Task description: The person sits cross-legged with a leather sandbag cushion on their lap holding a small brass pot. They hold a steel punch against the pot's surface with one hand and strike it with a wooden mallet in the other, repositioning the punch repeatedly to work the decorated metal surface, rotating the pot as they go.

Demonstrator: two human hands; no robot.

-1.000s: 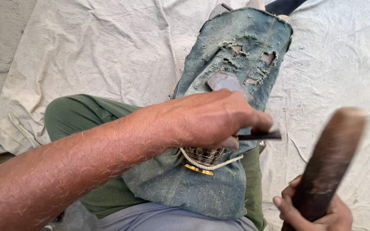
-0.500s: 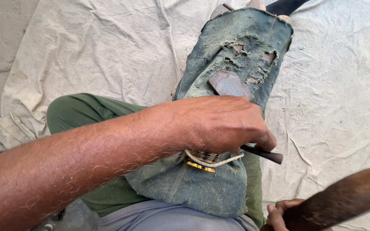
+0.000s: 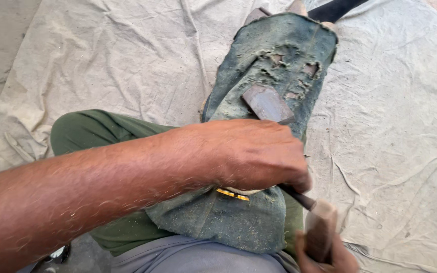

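Chisel (image 3: pixel 295 194) is the main thing going on here: a thin dark rod poking out from under the left hand (image 3: pixel 256 154), which is closed around it in a fist over the person's lap. Only the short back end shows, near the bottom right of the lap. Right up against that end is a wooden mallet (image 3: pixel 321 227), blurry, gripped by the right hand (image 3: pixel 324 255) at the very bottom edge of the view. Fingers are wrapped round the handle, though most of that hand is cut off.

Under the left fist there's a pale round piece with a yellow edge (image 3: pixel 232 193) peeking out, can't tell what it is. It all sits on a worn denim cloth (image 3: pixel 228 222) dusted with sawdust, draped over the green trouser leg (image 3: pixel 92 134).

Farther up the leg, the denim is frayed with holes, and a flat grey metal blade (image 3: pixel 268 103) lies on it, just past the knuckles. Beneath everything is a wrinkled off-white ground sheet (image 3: pixel 102 55).
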